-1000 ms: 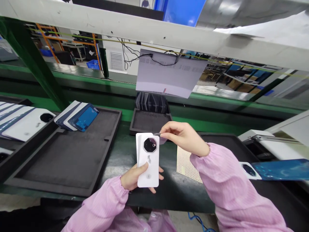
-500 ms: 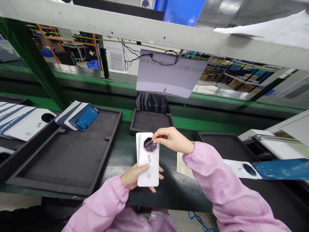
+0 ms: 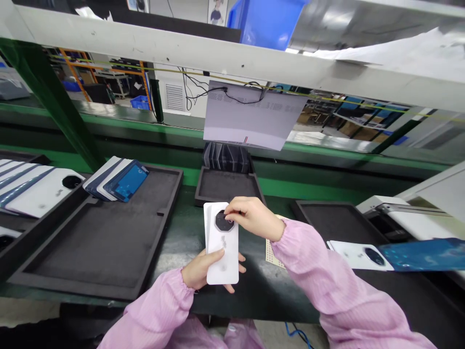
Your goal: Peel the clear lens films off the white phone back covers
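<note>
My left hand (image 3: 198,272) is closed around two stacked white phone back covers (image 3: 228,272), thumb on the front and fingers behind. The upper cover bears a dark octagonal camera window (image 3: 224,223) near its top. Over that window's upper right, my right hand (image 3: 252,218) is closed in a pinch, fingertips at the dark surface. Whether a thin film is between those fingertips I cannot make out. Beneath my right wrist lies a cream sheet with rows of small dots (image 3: 273,254), partly covered by the sleeve.
A black tray (image 3: 98,247) at left carries a stack of white and blue covers (image 3: 115,179). More white covers (image 3: 47,189) lie further left. Black pieces (image 3: 225,157) stand in a tray behind. At right are another white cover (image 3: 358,254) and a blue film (image 3: 425,254).
My right fingertips have moved slightly left and up over the camera window. The purple sheen on the window has turned darker. My left hand keeps its grip; the camera view has shifted slightly.
</note>
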The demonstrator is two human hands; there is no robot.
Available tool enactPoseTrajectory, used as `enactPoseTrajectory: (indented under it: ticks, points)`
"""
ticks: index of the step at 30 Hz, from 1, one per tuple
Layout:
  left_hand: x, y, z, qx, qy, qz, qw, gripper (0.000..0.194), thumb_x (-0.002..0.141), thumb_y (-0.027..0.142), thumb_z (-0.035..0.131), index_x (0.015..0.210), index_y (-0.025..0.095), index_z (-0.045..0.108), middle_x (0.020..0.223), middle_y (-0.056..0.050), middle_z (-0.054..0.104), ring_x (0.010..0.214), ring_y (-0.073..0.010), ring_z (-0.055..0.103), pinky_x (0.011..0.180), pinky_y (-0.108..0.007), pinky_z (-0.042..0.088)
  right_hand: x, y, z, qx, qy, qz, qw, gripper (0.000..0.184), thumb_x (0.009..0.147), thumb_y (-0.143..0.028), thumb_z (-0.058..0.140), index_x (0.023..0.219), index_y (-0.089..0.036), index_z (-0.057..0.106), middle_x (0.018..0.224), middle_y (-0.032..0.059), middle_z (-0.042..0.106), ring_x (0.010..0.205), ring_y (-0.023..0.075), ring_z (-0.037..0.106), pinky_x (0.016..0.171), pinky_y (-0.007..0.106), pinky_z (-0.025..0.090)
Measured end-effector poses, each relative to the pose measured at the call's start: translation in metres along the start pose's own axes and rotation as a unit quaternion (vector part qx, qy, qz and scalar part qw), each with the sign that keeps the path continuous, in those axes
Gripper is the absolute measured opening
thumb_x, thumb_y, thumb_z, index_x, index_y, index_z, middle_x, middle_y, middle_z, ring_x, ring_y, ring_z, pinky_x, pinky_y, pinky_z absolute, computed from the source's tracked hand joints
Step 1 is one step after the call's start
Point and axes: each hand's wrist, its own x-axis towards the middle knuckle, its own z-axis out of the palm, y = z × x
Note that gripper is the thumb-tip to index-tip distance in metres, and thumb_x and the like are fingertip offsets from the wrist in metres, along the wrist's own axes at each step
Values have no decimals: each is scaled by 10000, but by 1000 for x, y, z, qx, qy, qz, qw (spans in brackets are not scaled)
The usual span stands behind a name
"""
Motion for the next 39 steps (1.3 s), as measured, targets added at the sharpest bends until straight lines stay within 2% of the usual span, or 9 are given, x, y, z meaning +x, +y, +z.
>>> enactPoseTrajectory:
  ticks: [2, 4, 7, 10, 13, 17, 24, 33, 39]
  points:
    - [0, -1, 0, -8, 8, 5, 1000, 368, 826, 368, 515, 1030, 83, 629, 1046, -189, 611, 915, -304, 614, 506, -336, 571, -4, -2, 7, -40, 36, 7, 999, 126, 772, -188, 622, 884, -199, 678, 939, 80, 606, 897, 224, 572, 812, 371, 470]
    - [-1, -2, 0, -6, 17, 9, 1000, 365, 822, 367, 526, 1035, 89, 626, 1050, -189, 611, 917, -307, 615, 505, -340, 573, -7, 0, 13, -47, 75, 41, 995, 436, 704, -257, 698, 1123, -196, 594, 1199, 128, 494, 1103, 291, 474, 928, 444, 415]
    - [-1, -3, 0, 29, 38, 13, 999, 364, 804, 361, 561, 1031, 84, 627, 1037, -198, 621, 907, -304, 623, 512, -332, 573, -7, 11, 19, 81, 49, 108, 990, 700, 620, -329, 757, 1250, -188, 485, 1249, 130, 468, 1134, 298, 459, 951, 451, 400]
    - [-1, -2, 2, 64, 56, 10, 996, 349, 779, 341, 602, 1014, 85, 633, 1052, -203, 621, 909, -304, 628, 510, -318, 572, -4, 27, 23, 240, -1, 149, 959, 409, 745, -387, 629, 1089, -172, 590, 868, 49, 619, 755, 184, 593, 655, 318, 510]
    - [0, -1, 3, 60, 54, 2, 997, 343, 761, 328, 626, 1022, 104, 628, 1110, -203, 602, 944, -322, 621, 500, -323, 572, -5, 35, 28, 267, 47, 168, 948, 352, 819, -402, 523, 1060, -154, 586, 740, 21, 602, 593, 122, 552, 477, 217, 447]
    - [1, -3, 1, 67, 70, 20, 995, 403, 746, 309, 653, 1097, 120, 592, 1172, -214, 581, 985, -337, 608, 537, -340, 577, -20, 31, 42, 288, 160, 212, 920, 583, 810, -429, 522, 1309, -200, 326, 949, 56, 591, 623, 120, 564, 440, 208, 449]
    - [3, -8, -2, 93, 62, 56, 992, 489, 718, 338, 686, 1143, 135, 557, 1210, -215, 555, 1020, -367, 588, 556, -358, 575, -58, 25, 57, 342, 119, 247, 899, 248, 738, -397, 624, 767, -154, 585, 683, 13, 607, 602, 143, 579, 470, 226, 443]
    - [4, -6, 1, 120, 90, 76, 986, 423, 736, 350, 668, 1071, 103, 592, 911, -153, 671, 760, -246, 650, 599, -368, 569, -86, 11, 81, 401, 144, 219, 878, 292, 761, -463, 594, 833, -180, 600, 772, 36, 636, 674, 185, 601, 561, 292, 484]
    - [1, -3, 7, 76, 144, 55, 985, 369, 726, 363, 670, 1022, 144, 635, 1178, -183, 586, 1013, -344, 586, 551, -361, 566, -74, 80, 19, 385, 369, 269, 802, 428, 728, -602, 536, 931, -225, 535, 661, -2, 596, 576, 167, 560, 490, 281, 458]
